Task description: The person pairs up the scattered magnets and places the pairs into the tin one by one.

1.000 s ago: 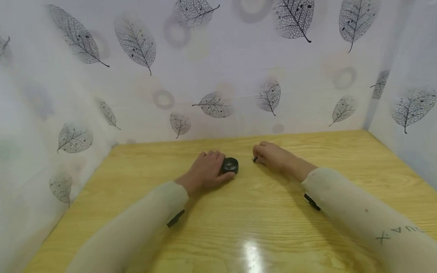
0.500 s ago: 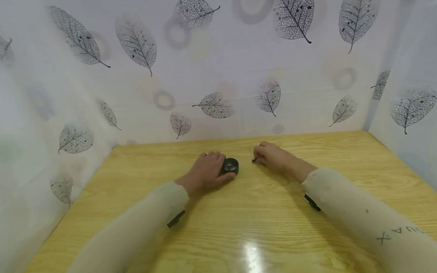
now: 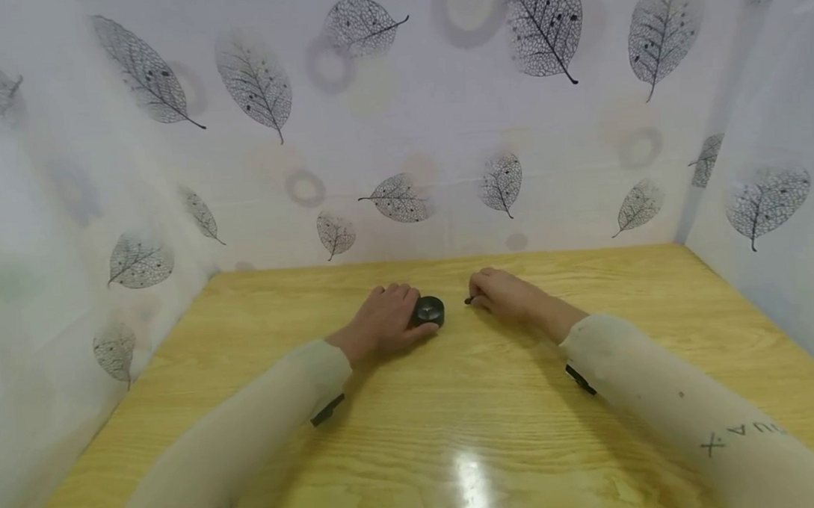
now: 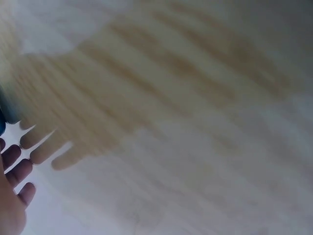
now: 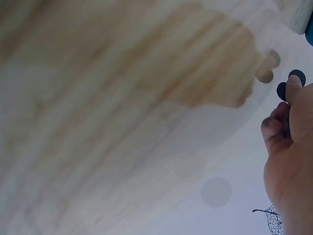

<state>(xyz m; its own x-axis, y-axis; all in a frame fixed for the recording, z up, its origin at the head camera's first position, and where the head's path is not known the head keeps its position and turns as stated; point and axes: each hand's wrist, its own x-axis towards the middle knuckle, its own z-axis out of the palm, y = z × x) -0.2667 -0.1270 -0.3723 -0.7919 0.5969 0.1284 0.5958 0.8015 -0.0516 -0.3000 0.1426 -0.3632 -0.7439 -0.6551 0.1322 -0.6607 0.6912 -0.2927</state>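
My left hand (image 3: 385, 318) holds a short, round black object (image 3: 429, 311) on the table, the thumb along its near side and the fingers at its far left. A lighter pattern shows in its top; its kind is unclear. To its right, across a small gap, my right hand (image 3: 505, 292) pinches a small black piece (image 3: 469, 301) close to the tabletop. Two dark round shapes show at those fingertips in the right wrist view, one a black disc (image 5: 297, 77). The left wrist view shows the left hand's fingers (image 4: 19, 172) at its edge.
The glossy wooden table (image 3: 412, 403) mirrors light near its front. Pale leaf-printed sheeting (image 3: 443, 133) stands behind the table and along both sides. Dark straps (image 3: 328, 410) sit under the sleeves at both wrists.
My right hand has shifted slightly left, towards the round black object, and the small piece at its fingertips has turned a little. The left hand has stayed in place.
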